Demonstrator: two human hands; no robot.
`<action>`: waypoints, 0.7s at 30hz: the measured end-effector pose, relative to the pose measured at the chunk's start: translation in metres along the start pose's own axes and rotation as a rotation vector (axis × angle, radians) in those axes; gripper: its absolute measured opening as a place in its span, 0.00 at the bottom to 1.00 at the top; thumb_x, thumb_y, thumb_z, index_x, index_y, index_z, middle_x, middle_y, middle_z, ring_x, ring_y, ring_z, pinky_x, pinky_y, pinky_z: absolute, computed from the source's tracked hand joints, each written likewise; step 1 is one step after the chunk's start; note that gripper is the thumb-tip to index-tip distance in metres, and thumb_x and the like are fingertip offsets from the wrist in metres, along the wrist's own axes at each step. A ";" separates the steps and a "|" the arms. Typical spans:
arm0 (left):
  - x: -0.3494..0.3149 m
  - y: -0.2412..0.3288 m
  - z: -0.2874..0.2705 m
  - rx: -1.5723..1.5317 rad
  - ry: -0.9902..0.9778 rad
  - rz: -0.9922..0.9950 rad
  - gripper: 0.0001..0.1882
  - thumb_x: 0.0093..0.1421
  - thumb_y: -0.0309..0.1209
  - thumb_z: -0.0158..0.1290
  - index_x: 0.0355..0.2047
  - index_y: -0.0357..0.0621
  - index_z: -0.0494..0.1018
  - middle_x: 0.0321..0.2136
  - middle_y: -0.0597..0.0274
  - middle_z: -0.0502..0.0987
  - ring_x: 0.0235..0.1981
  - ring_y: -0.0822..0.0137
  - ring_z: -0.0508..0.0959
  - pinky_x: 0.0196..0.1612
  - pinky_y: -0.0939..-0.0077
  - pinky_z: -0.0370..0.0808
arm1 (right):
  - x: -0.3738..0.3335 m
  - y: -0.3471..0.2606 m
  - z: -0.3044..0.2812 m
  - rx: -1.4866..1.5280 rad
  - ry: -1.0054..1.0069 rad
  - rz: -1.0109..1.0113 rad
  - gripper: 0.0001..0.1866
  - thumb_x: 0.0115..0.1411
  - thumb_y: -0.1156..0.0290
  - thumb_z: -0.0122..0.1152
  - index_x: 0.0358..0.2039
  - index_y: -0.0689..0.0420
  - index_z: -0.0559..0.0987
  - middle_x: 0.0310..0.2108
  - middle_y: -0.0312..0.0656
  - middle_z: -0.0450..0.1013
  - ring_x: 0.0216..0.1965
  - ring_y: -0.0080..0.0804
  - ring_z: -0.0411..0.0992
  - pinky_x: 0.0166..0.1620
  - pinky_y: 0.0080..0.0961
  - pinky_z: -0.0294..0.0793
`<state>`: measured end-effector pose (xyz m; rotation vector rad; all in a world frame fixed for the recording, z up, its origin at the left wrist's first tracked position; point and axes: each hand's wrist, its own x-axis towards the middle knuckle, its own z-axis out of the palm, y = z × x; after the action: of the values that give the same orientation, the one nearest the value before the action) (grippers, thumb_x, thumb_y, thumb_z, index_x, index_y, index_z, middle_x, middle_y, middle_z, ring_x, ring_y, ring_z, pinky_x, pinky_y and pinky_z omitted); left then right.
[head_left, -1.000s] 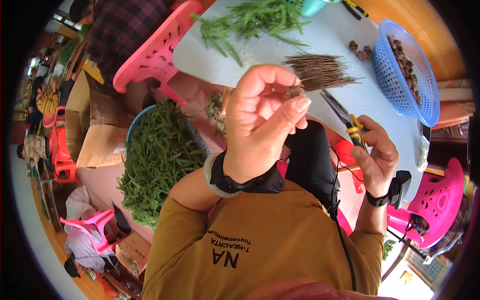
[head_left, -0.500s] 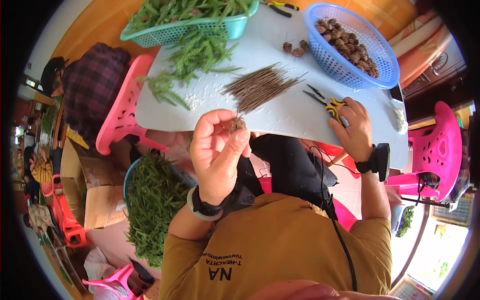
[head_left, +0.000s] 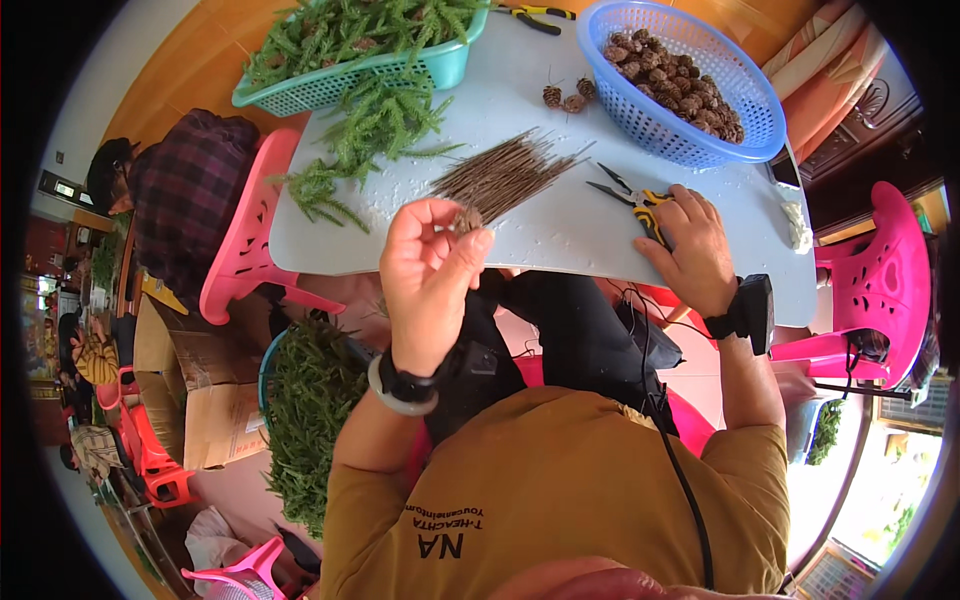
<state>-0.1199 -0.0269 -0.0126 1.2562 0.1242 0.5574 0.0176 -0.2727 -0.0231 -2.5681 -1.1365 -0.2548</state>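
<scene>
A small brown pine cone [head_left: 467, 220] is pinched between the thumb and fingers of my left hand [head_left: 425, 290], raised just over the table's near edge. Behind it lies a loose bundle of thin brown stems [head_left: 505, 178]. To the right, my right hand [head_left: 695, 250] curls over the handles of yellow-and-black long-nose pliers [head_left: 648, 205]. Those pliers rest on the tabletop with their jaws spread and pointing away to the left. How far the fingers wrap under the handles is hidden.
A blue basket [head_left: 765, 135] of pine cones stands at the far right, with three loose pine cones [head_left: 572, 103] beside it. Green sprigs [head_left: 385, 125] lie below a teal basket [head_left: 285, 100]. More pliers [head_left: 540, 17] lie at the back. Pink chairs [head_left: 245, 235] flank the table [head_left: 400, 255].
The view has shifted slightly. My left hand still pinches the pine cone, which looks turned a little. My right hand stays on the pliers.
</scene>
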 end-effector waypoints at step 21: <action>0.195 -0.097 0.032 1.001 -0.183 -0.118 0.20 0.44 0.30 0.60 0.35 0.29 0.70 0.27 0.48 0.76 0.28 0.54 0.76 0.34 0.66 0.74 | -0.011 0.009 -0.005 0.033 0.065 -0.015 0.21 0.46 0.65 0.62 0.38 0.63 0.69 0.48 0.62 0.60 0.50 0.59 0.58 0.56 0.48 0.52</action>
<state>0.0928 0.0169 -0.0508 2.2459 0.3478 0.2574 0.0167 -0.2876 -0.0231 -2.5051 -1.1275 -0.3183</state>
